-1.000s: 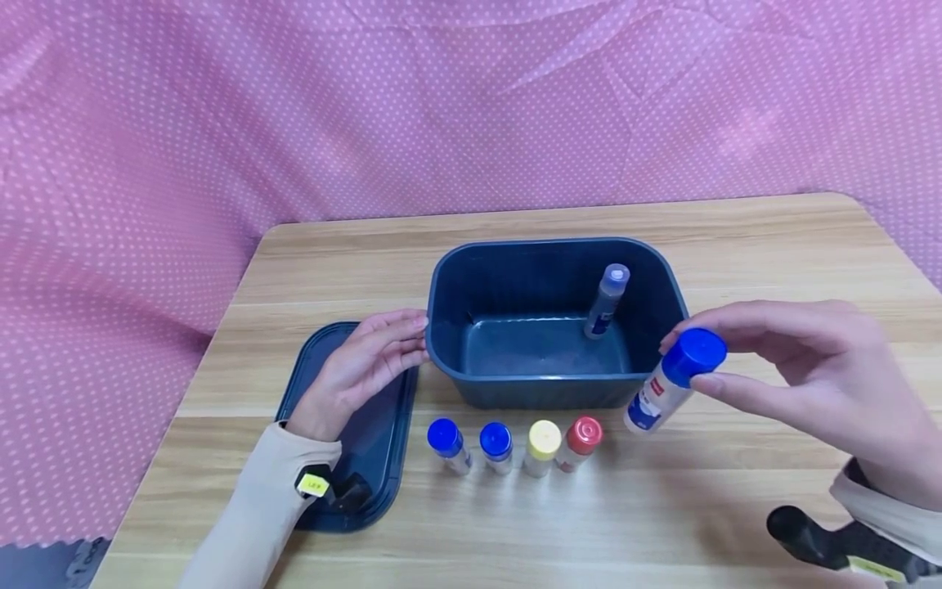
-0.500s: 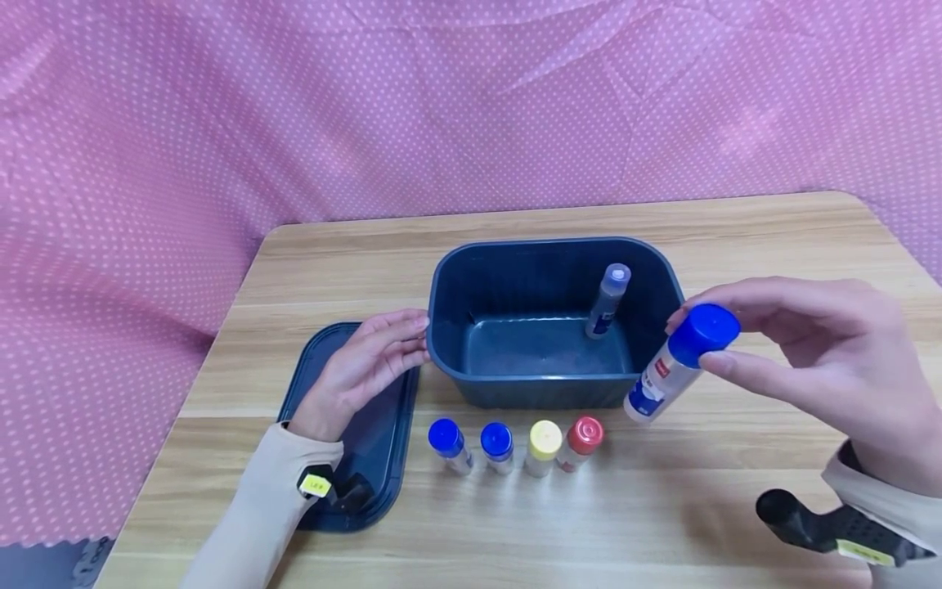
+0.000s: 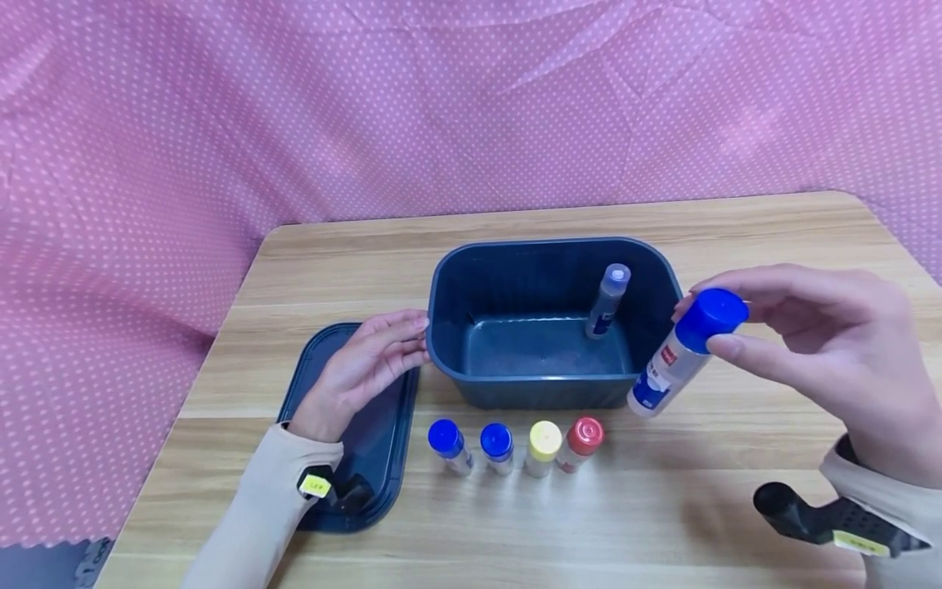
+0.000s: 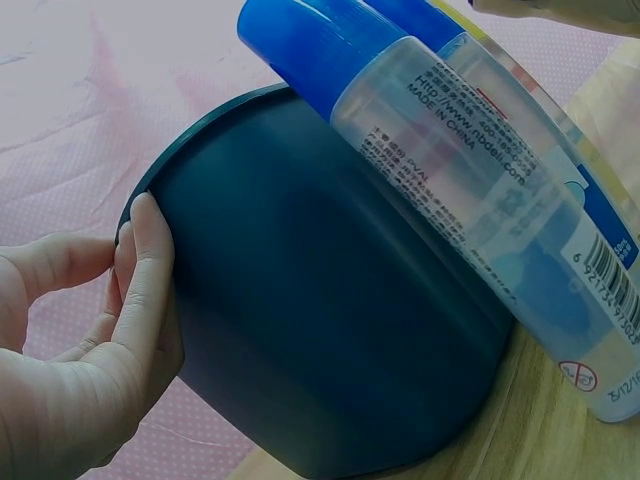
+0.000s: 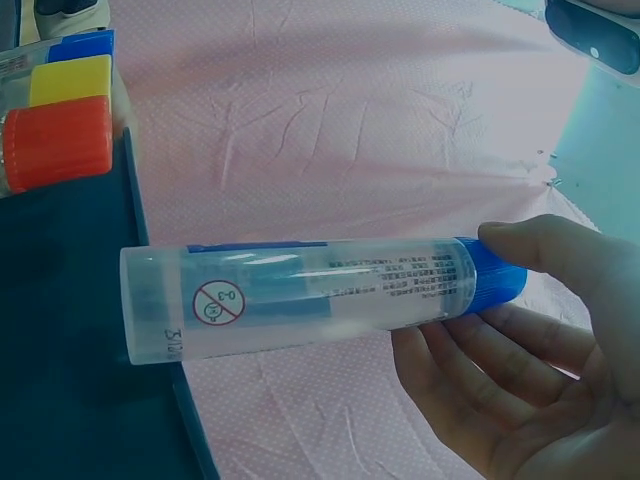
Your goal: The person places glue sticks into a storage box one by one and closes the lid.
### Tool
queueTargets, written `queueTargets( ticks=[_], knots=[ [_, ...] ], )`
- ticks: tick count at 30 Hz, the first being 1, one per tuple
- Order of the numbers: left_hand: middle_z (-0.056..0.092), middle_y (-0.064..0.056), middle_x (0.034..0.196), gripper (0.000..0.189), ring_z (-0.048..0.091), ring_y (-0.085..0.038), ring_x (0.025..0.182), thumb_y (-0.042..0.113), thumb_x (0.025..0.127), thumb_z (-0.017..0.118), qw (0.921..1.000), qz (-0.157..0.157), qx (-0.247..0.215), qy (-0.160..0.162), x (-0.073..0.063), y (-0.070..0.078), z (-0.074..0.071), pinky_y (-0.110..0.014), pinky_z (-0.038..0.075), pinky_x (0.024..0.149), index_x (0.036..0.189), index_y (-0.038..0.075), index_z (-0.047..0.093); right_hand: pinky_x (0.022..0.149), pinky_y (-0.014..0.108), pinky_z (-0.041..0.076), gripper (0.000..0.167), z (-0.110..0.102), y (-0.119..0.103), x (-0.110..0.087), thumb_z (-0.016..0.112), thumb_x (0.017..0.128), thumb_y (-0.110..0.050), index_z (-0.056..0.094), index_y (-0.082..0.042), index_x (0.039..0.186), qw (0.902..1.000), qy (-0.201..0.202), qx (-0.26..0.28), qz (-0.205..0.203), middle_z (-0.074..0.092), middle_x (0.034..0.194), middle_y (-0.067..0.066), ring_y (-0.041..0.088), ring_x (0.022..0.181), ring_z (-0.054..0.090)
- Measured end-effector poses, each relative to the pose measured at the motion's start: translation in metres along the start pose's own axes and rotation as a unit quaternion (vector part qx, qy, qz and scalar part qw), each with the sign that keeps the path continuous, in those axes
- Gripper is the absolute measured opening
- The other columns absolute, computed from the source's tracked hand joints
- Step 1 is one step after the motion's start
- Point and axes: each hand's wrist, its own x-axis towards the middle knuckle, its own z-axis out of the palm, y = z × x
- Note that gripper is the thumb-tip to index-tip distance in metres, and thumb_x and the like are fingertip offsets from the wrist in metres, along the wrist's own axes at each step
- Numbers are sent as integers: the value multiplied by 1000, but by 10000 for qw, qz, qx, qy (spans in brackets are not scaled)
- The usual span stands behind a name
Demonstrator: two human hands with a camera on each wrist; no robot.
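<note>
"Glue stick to begin with: where is it hanging?"

"It's slanting, blue cap uppermost, just beside the near right corner of the box. I'm not able to tell whether the two are touching."

"And the right hand?"

"Thumb and fingers are pinching the stick around its cap, parting no wider than it's needing. My guess is that gripping so high is leaving the lower end unobstructed."

"What is the left hand doing?"

"It's resting at the box's left end, fingers loosely extending along the outer wall, thumb lying by the rim. It's carrying nothing that I'm seeing; probably it's steadying the box."

"Why is the lid lying apart?"

"Presumably so the box's mouth is lying uncovered. It's resting flat on the table, left of the box, partly beneath the left hand."

"And the row?"

"A blue-capped stick, its blue twin, a yellow-capped one and a red-capped one are standing before the box, perhaps lining up for easy reach. Another stick is sitting inside, towards the right; whether it's leaning, I'm not able to tell."
</note>
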Motion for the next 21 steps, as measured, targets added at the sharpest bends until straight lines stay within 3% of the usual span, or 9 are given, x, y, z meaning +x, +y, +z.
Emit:
queueTargets(
  ticks=[11,13,21],
  knots=[
    [67,-10,91,20,64,-16,81,1,100,48,10000,12,-54,-64,1,-1,-1,-27,56,80,102,0,67,79,31,56,38,-6,1,2,61,69,34,53,29,105,9976,243,613,209,58,105,41,39,96,65],
    [67,-9,91,20,64,-16,81,1,100,47,10000,9,-46,-57,2,-1,-1,-27,56,80,102,1,67,78,30,56,38,-5,-1,3,61,69,33,53,28,106,9972,353,583,322,58,107,41,38,95,65],
    [67,-9,91,21,64,-16,82,1,101,46,10000,-24,-71,-17,0,1,0,-27,56,79,101,1,68,75,28,57,37,-1,5,11,60,70,34,53,29,106,9953,700,654,125,62,104,37,33,88,68]
  ],
)
